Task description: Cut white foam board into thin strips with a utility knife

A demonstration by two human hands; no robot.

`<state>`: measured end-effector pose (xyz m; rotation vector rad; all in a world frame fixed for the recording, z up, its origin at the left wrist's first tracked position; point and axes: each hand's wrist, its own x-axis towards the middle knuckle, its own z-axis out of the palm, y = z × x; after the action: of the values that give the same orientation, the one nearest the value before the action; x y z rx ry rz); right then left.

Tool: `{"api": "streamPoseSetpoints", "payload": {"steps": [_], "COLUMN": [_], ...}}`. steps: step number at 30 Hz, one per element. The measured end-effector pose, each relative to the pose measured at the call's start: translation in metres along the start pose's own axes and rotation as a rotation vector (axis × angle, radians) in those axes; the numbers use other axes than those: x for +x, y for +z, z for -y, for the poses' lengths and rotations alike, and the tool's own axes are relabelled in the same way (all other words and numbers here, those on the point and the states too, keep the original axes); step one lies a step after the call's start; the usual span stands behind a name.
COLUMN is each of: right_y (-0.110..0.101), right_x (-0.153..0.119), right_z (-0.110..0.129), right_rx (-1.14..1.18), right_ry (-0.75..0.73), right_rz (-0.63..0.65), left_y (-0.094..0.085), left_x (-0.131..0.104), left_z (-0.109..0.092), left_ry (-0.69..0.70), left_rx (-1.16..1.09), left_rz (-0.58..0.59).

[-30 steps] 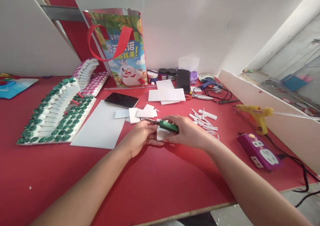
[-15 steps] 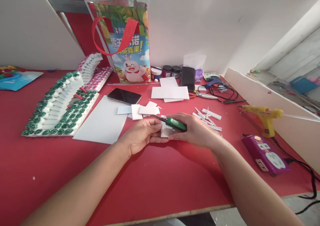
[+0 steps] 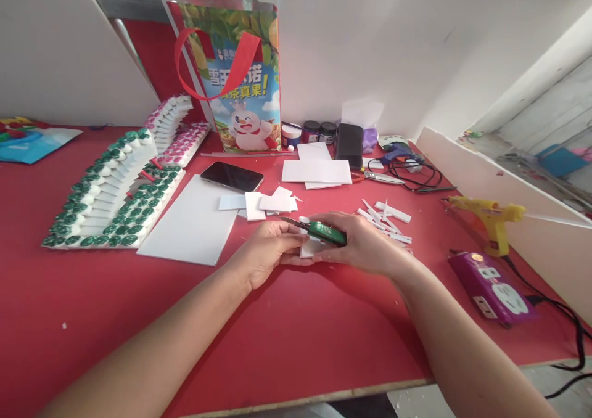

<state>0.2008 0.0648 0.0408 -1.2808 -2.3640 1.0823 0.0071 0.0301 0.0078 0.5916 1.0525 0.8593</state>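
Observation:
Between my two hands is a small white board piece [image 3: 309, 248], just above or on the red table. My left hand [image 3: 271, 248] pinches its left side, thumb on top and fingers below. A green utility knife [image 3: 327, 233] lies in my right hand [image 3: 358, 242], its blade out and pointing left over the piece. Fingers of that same hand also touch the piece's right edge. Just beyond my hands lie several small white board pieces [image 3: 276, 203]. Narrow white offcuts [image 3: 386, 219] are scattered to the right of my right hand.
A large white sheet [image 3: 185, 233] and a smartphone [image 3: 232, 176] lie at left, beside a green-and-white decorated model [image 3: 111, 202]. Behind stands a printed bag [image 3: 245, 85]. Scissors [image 3: 383, 177], a yellow glue gun [image 3: 494, 217] and a purple power strip [image 3: 493, 288] with cables are at right.
My left hand has shifted slightly right along the white piece, its thumb further over it. The knife stays in my right hand. The whole view has moved a little.

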Motion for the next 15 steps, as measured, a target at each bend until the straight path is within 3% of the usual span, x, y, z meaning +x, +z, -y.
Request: {"api": "streamPoseSetpoints", "payload": {"steps": [4, 9, 15], "right_y": [-0.007, -0.016, -0.012], "right_x": [-0.005, -0.008, -0.01], "right_z": [-0.002, 0.001, 0.01], "right_rx": [0.205, 0.493, 0.372], "right_ry": [0.07, 0.193, 0.216], "right_rz": [-0.107, -0.572, -0.636], "left_y": [0.007, 0.009, 0.013], "left_x": [-0.005, -0.018, -0.028], "left_z": [0.001, -0.005, -0.008], "left_ry": [0.13, 0.376, 0.438], "left_rx": [0.091, 0.302, 0.378], "left_rz": [-0.066, -0.07, -0.051]}}
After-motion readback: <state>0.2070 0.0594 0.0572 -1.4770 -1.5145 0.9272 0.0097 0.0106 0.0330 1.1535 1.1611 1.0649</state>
